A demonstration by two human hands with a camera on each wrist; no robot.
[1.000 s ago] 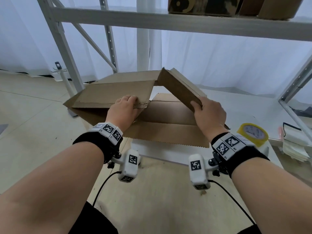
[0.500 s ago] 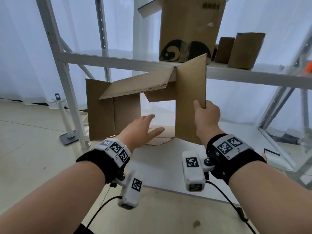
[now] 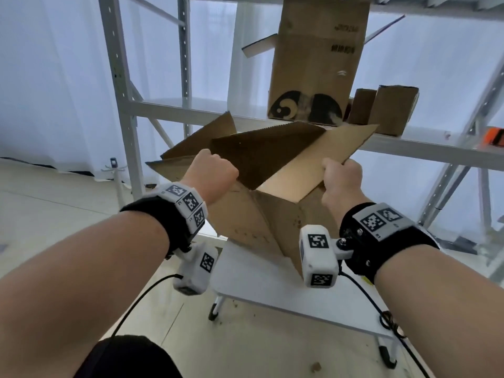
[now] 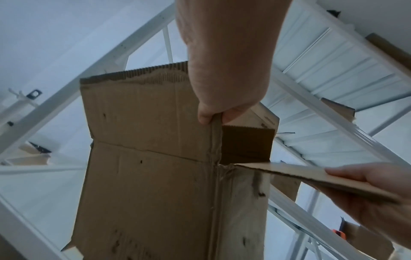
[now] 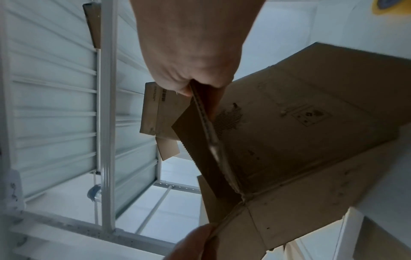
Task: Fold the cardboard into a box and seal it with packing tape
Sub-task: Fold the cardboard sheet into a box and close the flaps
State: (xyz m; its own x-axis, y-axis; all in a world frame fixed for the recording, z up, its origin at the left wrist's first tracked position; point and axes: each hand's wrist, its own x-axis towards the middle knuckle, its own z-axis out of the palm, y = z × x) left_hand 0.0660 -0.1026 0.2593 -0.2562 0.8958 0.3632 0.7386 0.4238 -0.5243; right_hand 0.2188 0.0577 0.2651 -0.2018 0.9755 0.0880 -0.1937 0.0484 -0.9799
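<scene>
Cardboard (image 3: 245,222) tipped down from upright since half a second ago, now opened above the white table's (image 3: 272,290) far edge, left hand (image 3: 211,170) newly clamped on one flap, right hand (image 3: 341,177) pinching another flap's edge.

A tall printed carton (image 3: 316,66) stands on the metal shelf (image 3: 191,109), two small cartons (image 3: 384,109) beside it; an orange object (image 3: 495,136) lies at the shelf's right end.

The worn brown corrugated cardboard box (image 3: 256,222), partly opened and tilted, is held up over the white table (image 3: 272,285), its flaps splayed outward: one dark flap raised at the middle, one lighter flap slanting right. Small holes dot its panels.
</scene>
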